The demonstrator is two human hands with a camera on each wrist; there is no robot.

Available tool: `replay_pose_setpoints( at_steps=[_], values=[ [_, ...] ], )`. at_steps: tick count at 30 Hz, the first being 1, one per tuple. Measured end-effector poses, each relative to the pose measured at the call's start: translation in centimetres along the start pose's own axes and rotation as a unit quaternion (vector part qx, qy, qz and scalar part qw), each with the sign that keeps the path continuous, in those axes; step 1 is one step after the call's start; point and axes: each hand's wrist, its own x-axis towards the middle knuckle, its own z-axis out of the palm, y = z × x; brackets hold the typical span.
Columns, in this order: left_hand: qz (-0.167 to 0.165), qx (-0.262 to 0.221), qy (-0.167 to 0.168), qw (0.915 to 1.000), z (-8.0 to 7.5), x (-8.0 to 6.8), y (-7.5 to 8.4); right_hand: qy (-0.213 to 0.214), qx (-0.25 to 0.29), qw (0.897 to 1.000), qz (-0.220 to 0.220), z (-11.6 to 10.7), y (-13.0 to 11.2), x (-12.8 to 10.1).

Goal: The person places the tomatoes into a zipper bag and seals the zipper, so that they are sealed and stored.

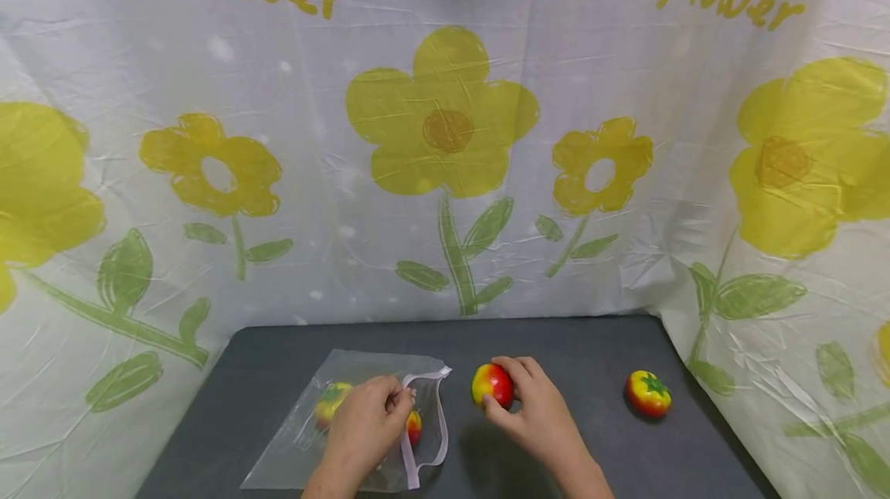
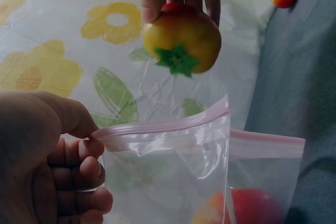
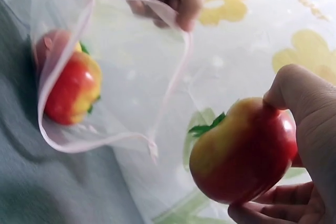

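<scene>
My left hand [image 1: 365,422] pinches the pink zip edge [image 2: 157,126] of a clear zip bag [image 1: 292,441] between thumb and fingers. The bag's mouth stands apart and faces right. Inside it are a red-and-yellow toy tomato [image 3: 73,87] and another [image 1: 328,405] deeper in, partly covered by the left hand in the head view. To the right of the mouth, my right hand [image 1: 535,402] grips a third toy tomato [image 1: 490,385] by its sides, above the table. Its green leafy top [image 2: 178,60] points toward the bag.
One more toy tomato [image 1: 649,394], green top up, sits at the right of the dark table [image 1: 556,341]. A white curtain [image 1: 320,252] printed with yellow flowers hangs behind the table and along its sides.
</scene>
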Motion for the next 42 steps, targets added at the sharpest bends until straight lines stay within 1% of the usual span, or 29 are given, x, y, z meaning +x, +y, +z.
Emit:
replay_pose_setpoints(
  at_steps=[4, 7, 11, 13, 20, 23, 26, 32, 37, 42],
  values=[
    [-0.003, 0.000, -0.002, 1.0000, 0.1, 0.1, 0.1, -0.039, 0.049, 0.998, 0.007, 1.1, -0.5, -0.2],
    [-0.014, 0.003, -0.009, 0.9999, 0.2, 0.1, 0.2, -0.070, 0.072, 0.995, 0.012, 2.1, -0.7, -0.4],
    [-0.018, 0.006, -0.013, 0.9997, 0.2, 0.1, 0.2, -0.100, 0.082, 0.991, 0.016, 3.4, -0.8, -0.7],
    [-0.015, 0.004, -0.013, 0.9998, 0.2, 0.1, 0.2, -0.113, 0.084, 0.990, 0.014, 4.1, -0.9, -0.9],
    [-0.014, -0.002, -0.023, 0.9996, 0.1, 0.2, 0.2, -0.132, 0.087, 0.987, -0.022, 6.3, -1.1, -1.3],
    [-0.013, -0.006, -0.025, 0.9996, 0.1, 0.2, 0.2, -0.153, 0.107, 0.982, -0.032, 7.0, -1.4, -1.4],
    [-0.005, -0.011, -0.022, 0.9997, 0.0, 0.2, 0.1, -0.185, 0.134, 0.973, -0.031, 7.6, -1.6, -1.5],
    [0.014, -0.025, -0.013, 0.9995, 0.0, 0.1, -0.2, -0.241, 0.155, 0.958, -0.029, 8.2, -2.1, -1.2],
    [0.018, -0.022, -0.001, 0.9996, 0.1, 0.1, -0.3, -0.264, 0.174, 0.947, -0.057, 8.5, -2.3, -0.8],
    [0.031, -0.018, 0.010, 0.9993, 0.2, 0.0, -0.2, -0.266, 0.179, 0.942, -0.102, 8.9, -2.4, -0.4]
  ],
)
